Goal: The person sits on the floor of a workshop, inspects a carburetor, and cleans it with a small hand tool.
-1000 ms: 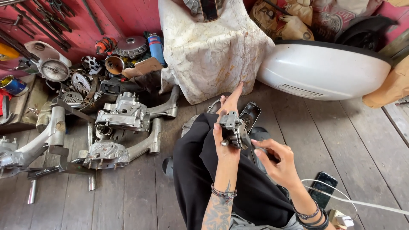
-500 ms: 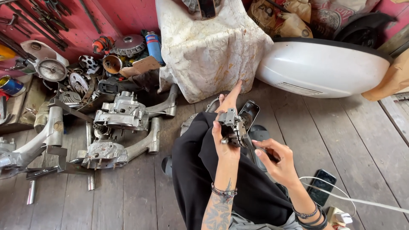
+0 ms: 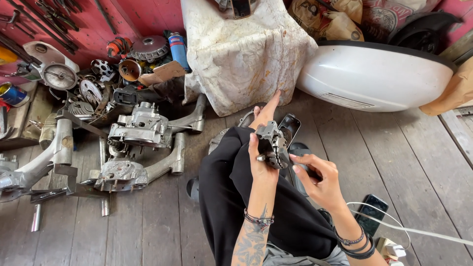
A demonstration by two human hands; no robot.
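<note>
Meanwhile, almost nothing has changed in the last second: the left hand (image 3: 262, 156) has stayed closed around the small metal part (image 3: 272, 144), holding it above the knee with the index finger stretched forward, and the right hand (image 3: 315, 176) has stayed at the part's right side, only a little closer to it now. The right hand's fingers are curled around something dark and thin, maybe a tool, but I cannot tell what it is. So the work on the part seems to continue in the same place, with no new grip. The part is grey cast metal, dull, with a blocky body and a toothed or ribbed edge low on its right. The person sits on a floor (image 3: 404, 148) of worn grey wooden planks, in black trousers (image 3: 221, 197). To the left lie engine casings (image 3: 143, 129) of rough aluminium with long arms. Behind them there is a stained cream cloth (image 3: 241, 54) over a bulky form, and a smooth, glossy white body panel (image 3: 374, 74). A dark phone (image 3: 370, 213) with a white cable (image 3: 419, 230) lies at the right.
</note>
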